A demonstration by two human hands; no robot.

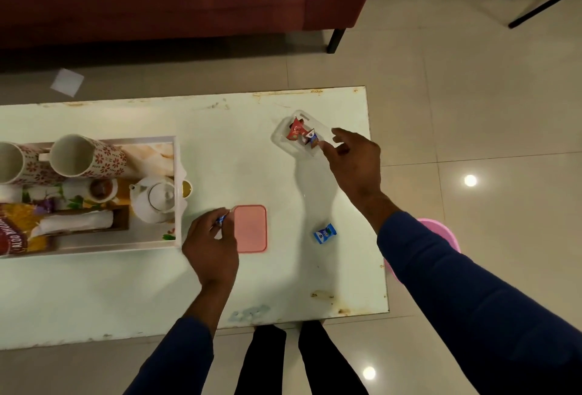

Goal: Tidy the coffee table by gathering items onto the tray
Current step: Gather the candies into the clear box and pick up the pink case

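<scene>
Three loose things remain on the counter (126, 294), right of the tray (178, 174) at nine o'clock. The stiff pink lid (250, 228) at centre lifts by an edge; the clear box (285, 142) at one o'clock is light, slippery, best gripped by its rim; the blue sachet (325, 233) just pinches. Our left hand (211, 245) pinches a small wrapper; our right hand (352, 158), fingers loosely spread, reaches the box.

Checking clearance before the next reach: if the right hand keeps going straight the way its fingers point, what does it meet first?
The right hand points up-left at the clear container; its fingertips look already at the near rim, so it would likely meet the rim, then the candies inside. Height above it is unclear.
</scene>
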